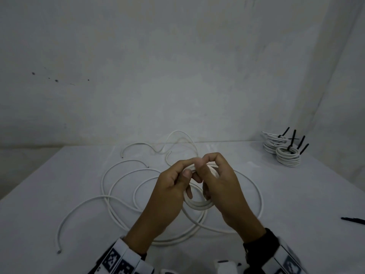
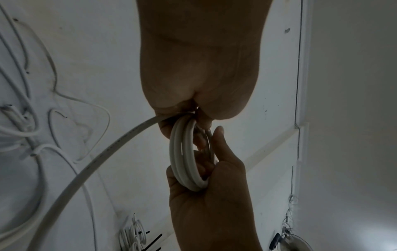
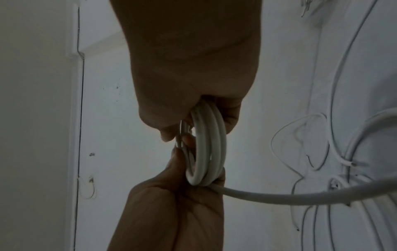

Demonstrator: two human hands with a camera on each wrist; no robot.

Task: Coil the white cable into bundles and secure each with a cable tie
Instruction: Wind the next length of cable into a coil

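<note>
Both hands hold a small coil of white cable (image 1: pixel 199 204) above the middle of the table. My left hand (image 1: pixel 171 186) grips its left side, fingers curled round the loops. My right hand (image 1: pixel 219 180) grips the right side, thumb and fingers wrapped on the coil (image 3: pixel 206 149). In the left wrist view the coil (image 2: pixel 182 152) shows a few turns, with the free cable (image 2: pixel 90 166) running off down to the table. Loose white cable (image 1: pixel 118 186) lies in wide loops on the table under the hands.
Finished white bundles with black ties (image 1: pixel 284 149) stand at the table's back right corner. A loose black cable tie (image 1: pixel 353 220) lies at the right edge. Several cable ends (image 1: pixel 59 251) trail to the front left. A white wall rises behind the white table (image 1: pixel 276 194).
</note>
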